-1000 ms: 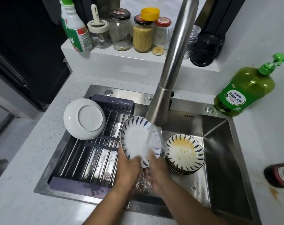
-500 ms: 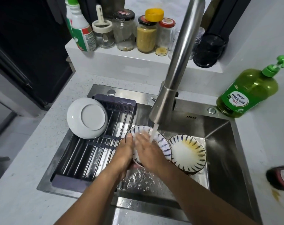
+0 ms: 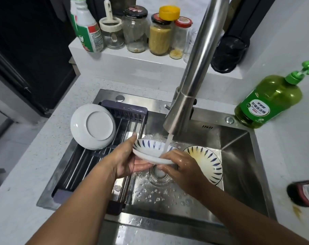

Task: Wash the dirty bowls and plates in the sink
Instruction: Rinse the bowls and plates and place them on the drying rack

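Observation:
A white plate with blue leaf marks [image 3: 151, 149] is held almost level under the running tap [image 3: 183, 106], over the drain. My left hand [image 3: 126, 159] grips its left rim, thumb on top and fingers underneath. My right hand [image 3: 179, 165] holds the right rim, fingers curled over its edge. Water streams onto the plate beside my right fingers. To the right in the sink [image 3: 238, 156] sits a stack of matching plates [image 3: 207, 164]; the top one has yellow stains. A white plate [image 3: 92, 126] lies upside down on the drying rack [image 3: 97, 160].
A green dish-soap pump bottle [image 3: 268, 103] stands at the sink's back right corner. Jars and a spray bottle [image 3: 86, 30] line the raised shelf behind. A dark bottle [image 3: 303, 192] lies on the counter at the right edge, with a yellow stain near it.
The plate went from standing upright facing me to lying almost flat under the stream. My right hand moved from rubbing the plate's face to holding its right rim.

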